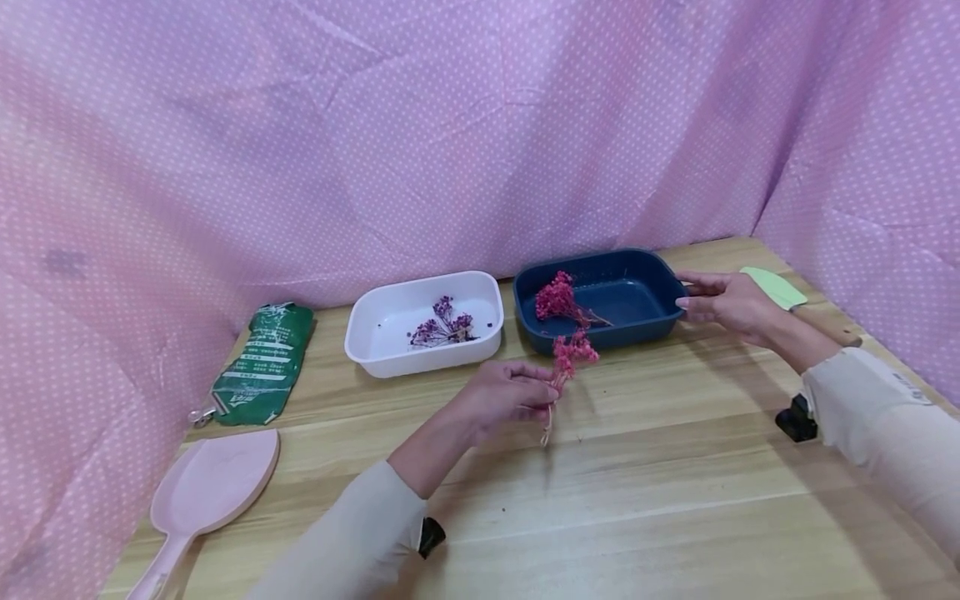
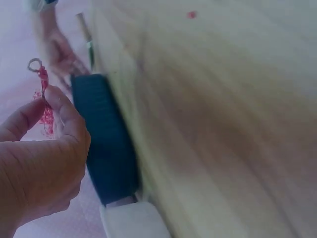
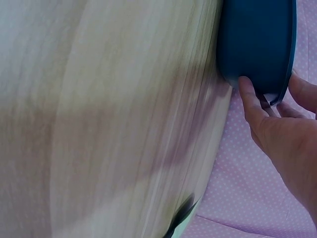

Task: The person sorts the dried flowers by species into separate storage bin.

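Between thumb and fingers, my left hand [image 1: 504, 398] pinches a sprig of pink dried flowers [image 1: 573, 354], held over the table in front of the dark blue basin [image 1: 637, 335]. Its looped stem end shows in the left wrist view beside the thumb and index finger. At the basin's right end, my right hand [image 1: 738, 308] holds the wall near the rim; the right wrist view shows fingers on the outside. Inside the basin lies another pink dried flower bunch [image 1: 557, 297]. Left of it, a white basin [image 1: 375, 364] contains purple dried flowers [image 1: 444, 327].
A green packet [image 1: 266, 362] lies at the table's left, with a pink paddle-shaped board [image 1: 213, 479] nearer me. A light green scraper-like blade [image 1: 774, 287] is partly behind the right hand. Polka-dot cloth [image 1: 465, 150] hangs behind the wooden table [image 1: 637, 500].
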A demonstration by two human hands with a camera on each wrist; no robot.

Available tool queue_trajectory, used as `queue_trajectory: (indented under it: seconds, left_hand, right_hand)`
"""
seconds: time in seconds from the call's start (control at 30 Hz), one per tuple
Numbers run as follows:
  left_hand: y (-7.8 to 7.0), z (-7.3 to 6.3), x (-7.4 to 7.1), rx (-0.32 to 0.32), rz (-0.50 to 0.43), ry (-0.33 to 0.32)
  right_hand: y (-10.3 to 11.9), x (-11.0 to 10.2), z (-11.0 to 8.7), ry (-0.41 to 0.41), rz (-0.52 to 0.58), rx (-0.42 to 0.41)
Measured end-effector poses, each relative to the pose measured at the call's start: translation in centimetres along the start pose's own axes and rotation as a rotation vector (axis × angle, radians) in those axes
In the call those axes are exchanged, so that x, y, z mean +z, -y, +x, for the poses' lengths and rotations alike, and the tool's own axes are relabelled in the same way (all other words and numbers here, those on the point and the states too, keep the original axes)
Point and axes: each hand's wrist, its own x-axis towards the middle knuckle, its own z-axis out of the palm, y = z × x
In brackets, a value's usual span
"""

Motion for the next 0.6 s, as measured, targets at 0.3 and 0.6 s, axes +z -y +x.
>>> queue_trajectory:
  seconds: [0.3, 0.6]
  left_hand:
    - [-2.9, 1.3, -0.4, 0.033, -0.100, -0.062]
    - [-4.6, 3.0, 0.1, 0.025, -0.168, -0.169]
  right_hand:
    - [0.1, 0.1, -0.1, 0.002, 0.016, 0.006]
    - [0.4, 0.1, -0.2, -0.001, 0.010, 0.002]
